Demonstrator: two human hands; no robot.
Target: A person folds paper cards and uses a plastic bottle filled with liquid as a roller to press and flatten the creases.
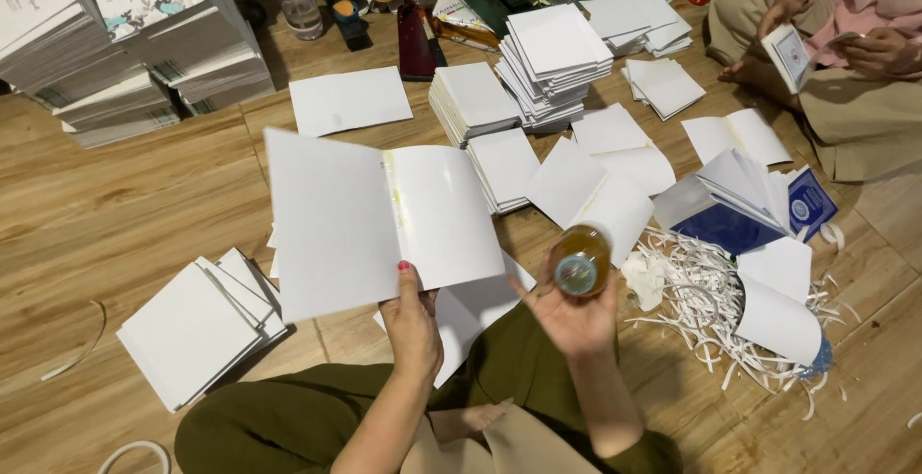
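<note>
Our left hand [411, 325] pinches the open white booklet [379, 215] above it; our right hand [573, 313] grips the amber bottle [579, 261].

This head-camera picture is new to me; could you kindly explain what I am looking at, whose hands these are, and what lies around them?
The camera sits on a person's head and looks down at their own two bare hands; there is no machine. The person sits on a wooden floor. Their left hand holds up an opened white folded card by its lower edge. Their right hand holds a small bottle of amber liquid, its cap facing the camera. Stacks of white cards lie across the floor, with a heap of white paper strips to the right. A second person, top right, holds a small card of their own.
</note>
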